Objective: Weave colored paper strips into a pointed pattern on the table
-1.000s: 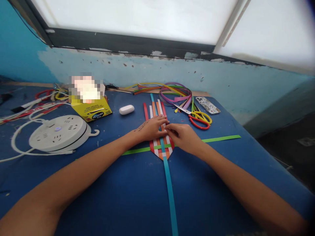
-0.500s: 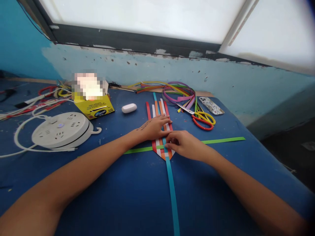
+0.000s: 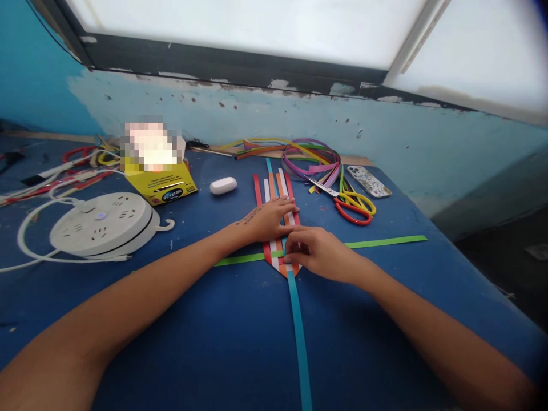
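On woven strips (image 3: 273, 248), right hand (image 3: 322, 254), now nearer pointed end (image 3: 281, 270)

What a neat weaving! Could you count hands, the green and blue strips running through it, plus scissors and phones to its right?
Left hand and right hand: 2
Green strip: 1
Blue strip: 1
Scissors: 1
Phone: 1
Total: 6

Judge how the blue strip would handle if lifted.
The blue strip would probably droop and feel light, looking long, narrow and thin. Lifting it may tug the striped woven piece, since it runs into that piece's pointed end.
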The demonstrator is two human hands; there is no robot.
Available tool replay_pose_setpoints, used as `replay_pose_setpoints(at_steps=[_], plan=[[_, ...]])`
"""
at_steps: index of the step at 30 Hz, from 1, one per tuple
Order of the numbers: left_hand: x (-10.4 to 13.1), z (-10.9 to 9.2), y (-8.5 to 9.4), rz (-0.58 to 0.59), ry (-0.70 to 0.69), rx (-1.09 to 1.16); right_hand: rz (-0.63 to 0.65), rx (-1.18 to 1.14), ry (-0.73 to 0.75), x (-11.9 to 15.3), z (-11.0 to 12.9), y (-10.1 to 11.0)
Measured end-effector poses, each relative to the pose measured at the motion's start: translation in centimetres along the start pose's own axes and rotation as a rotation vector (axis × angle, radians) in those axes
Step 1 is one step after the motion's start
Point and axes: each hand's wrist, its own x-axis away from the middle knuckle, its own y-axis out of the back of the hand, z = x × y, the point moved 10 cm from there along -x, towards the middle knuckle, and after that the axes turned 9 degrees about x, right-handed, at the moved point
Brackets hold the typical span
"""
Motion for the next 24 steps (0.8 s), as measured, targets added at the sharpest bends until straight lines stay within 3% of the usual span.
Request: replay_pose_setpoints(at_steps=[4,10,16,24], plan=[[0.0,0.2,-0.2,0.021,0.025,-0.01,-0.092,0.12,0.065,0.0,1.2,0.3],[0.0,0.3,-0.4,0.036,0.031,-0.027,-0.065,0.105,0.133,0.1,2.3,-0.8],[0.0,0.4,-0.4,0.007,0.018,-0.025,-0.035,0.306,0.037,0.8,2.1,-1.4],[-0.1,0.5,-0.7,-0.007,0.019,-0.032,0.026,0.379,-0.024,0.7,2.5,-2.4]])
